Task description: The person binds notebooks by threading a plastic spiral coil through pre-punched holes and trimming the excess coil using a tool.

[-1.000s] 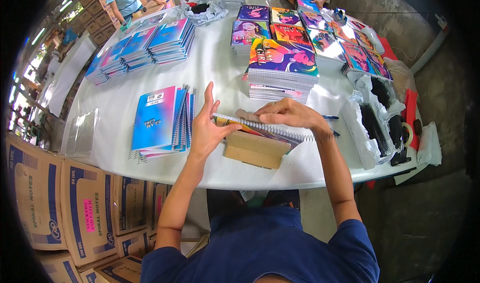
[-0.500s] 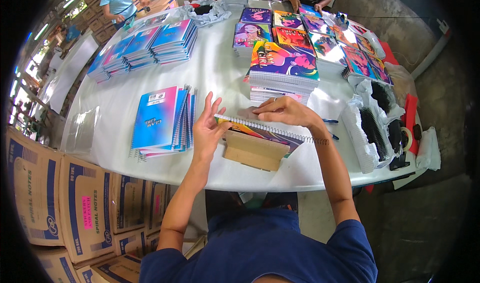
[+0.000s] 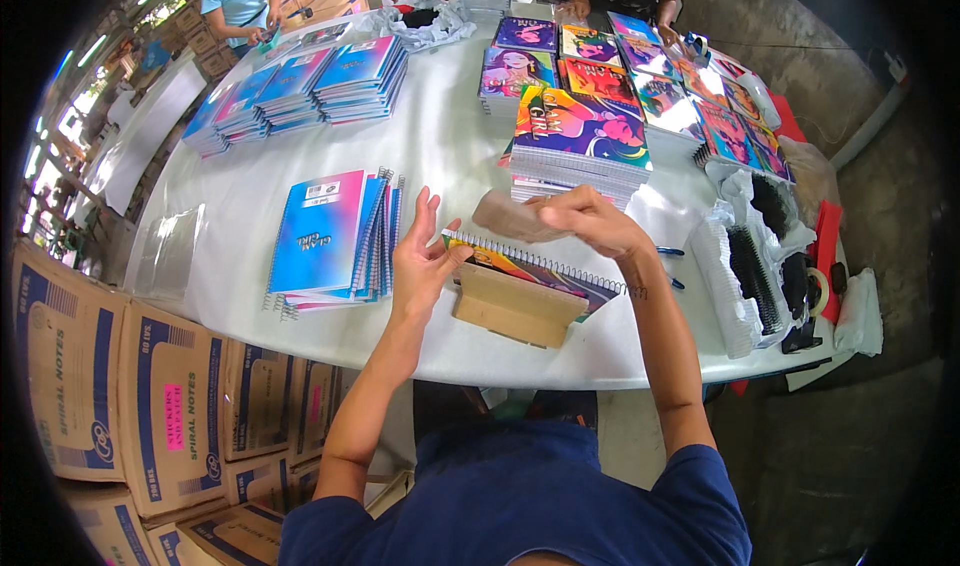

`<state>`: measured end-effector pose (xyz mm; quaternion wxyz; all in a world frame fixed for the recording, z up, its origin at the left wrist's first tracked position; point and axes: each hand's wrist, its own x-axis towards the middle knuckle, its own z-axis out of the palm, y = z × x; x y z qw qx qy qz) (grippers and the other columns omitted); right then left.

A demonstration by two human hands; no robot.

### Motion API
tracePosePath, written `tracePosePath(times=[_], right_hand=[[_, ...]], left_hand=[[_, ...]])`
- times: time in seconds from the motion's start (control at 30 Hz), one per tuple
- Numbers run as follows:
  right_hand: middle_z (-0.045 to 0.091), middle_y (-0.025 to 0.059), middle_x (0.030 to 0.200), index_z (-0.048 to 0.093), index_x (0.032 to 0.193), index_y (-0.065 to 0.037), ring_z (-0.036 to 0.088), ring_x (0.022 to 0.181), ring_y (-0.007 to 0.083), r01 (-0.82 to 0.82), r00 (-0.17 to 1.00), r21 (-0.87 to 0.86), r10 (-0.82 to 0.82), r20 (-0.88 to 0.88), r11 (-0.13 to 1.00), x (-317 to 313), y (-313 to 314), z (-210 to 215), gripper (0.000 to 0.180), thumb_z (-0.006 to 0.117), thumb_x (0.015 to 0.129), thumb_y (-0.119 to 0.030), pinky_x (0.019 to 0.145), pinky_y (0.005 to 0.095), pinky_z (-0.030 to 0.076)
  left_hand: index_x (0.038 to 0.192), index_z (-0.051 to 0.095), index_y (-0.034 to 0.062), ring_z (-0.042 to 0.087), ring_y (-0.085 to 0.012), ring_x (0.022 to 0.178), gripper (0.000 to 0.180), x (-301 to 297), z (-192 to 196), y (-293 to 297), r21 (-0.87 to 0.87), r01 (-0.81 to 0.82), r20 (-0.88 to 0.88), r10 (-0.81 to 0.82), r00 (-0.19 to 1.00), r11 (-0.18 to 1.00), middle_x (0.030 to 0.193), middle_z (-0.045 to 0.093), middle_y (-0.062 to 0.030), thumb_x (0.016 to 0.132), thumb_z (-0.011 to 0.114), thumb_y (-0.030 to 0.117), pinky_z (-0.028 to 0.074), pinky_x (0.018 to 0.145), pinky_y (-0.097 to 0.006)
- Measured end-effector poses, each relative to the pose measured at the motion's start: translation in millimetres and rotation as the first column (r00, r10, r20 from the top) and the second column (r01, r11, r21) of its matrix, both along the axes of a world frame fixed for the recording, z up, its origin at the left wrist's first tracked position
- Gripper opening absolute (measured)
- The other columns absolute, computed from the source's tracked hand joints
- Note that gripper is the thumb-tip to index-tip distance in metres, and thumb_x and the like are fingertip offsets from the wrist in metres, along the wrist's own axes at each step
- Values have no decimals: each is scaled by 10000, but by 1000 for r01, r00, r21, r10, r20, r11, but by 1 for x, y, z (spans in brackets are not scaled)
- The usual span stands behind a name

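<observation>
A spiral notebook [image 3: 560, 274] with a colourful cover stands tilted, wire-coil edge up, against a folded cardboard piece [image 3: 515, 316] near the table's front edge. My left hand [image 3: 428, 251] grips its left end, thumb on the near side and fingers behind. Above the coil, my right hand [image 3: 590, 221] holds a flat greyish-brown block [image 3: 520, 216], blurred, its kind unclear. At the right end the coil [image 3: 632, 289] sticks out past the notebook. Just left of my left hand lies a pile of blue and pink spiral notebooks [image 3: 325, 231].
Behind my hands rises a tall stack of colourful notebooks [image 3: 582, 136]. Blue notebook stacks [image 3: 355, 76] stand far left. A box of black wire coils [image 3: 745, 266], pens [image 3: 670, 251] and a tape roll [image 3: 818, 291] lie right. Cartons [image 3: 170, 416] fill the lower left; two people work across the table.
My right hand has lifted slightly, bringing the greyish-brown block up into clearer view above the coil. My left hand keeps its hold on the notebook. The whole view has shifted a little.
</observation>
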<state>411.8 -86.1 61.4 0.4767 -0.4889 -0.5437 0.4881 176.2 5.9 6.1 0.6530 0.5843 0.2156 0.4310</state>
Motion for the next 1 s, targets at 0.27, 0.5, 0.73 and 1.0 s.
tracePosePath(times=[0.27, 0.5, 0.73, 1.0], right_hand=[[692, 217, 1027, 728, 1030, -10, 644, 963, 339, 49, 781, 253, -195, 593, 966, 3, -16, -20, 363, 720, 826, -311, 856, 379, 504], [390, 249, 1444, 489, 1408, -202, 362, 1344, 398, 246, 274, 274, -338, 901, 930, 44, -88, -87, 648, 727, 812, -295, 1066, 516, 296], [427, 288, 1331, 437, 1408, -118, 410, 1248, 422, 487, -18, 357, -400, 916, 797, 93, -162, -128, 594, 653, 881, -290, 1078, 559, 288], [590, 137, 966, 616, 1218, -124, 615, 806, 286, 582, 280, 489, -724, 630, 650, -30, -155, -49, 341, 645, 879, -136, 671, 400, 498]], left_hand=[[1424, 410, -1, 481, -208, 1284, 751, -6, -6, 32, 157, 319, -167, -293, 941, 935, 1420, 468, -197, 874, 680, 435, 448, 988, -326], [1323, 563, 18, 576, -218, 1197, 608, -3, 80, 34, 285, 231, -96, -212, 972, 930, 1306, 602, -98, 945, 553, 494, 463, 959, -313], [1354, 529, 11, 525, -229, 1275, 538, -49, 127, -5, 631, 189, -269, -17, 963, 753, 1377, 553, -117, 910, 643, 294, 358, 1082, -392], [1382, 495, 61, 387, -399, 1357, 659, 14, 30, -82, 824, 211, -417, 311, 854, 526, 1434, 480, -137, 765, 725, 46, 307, 1114, -494]])
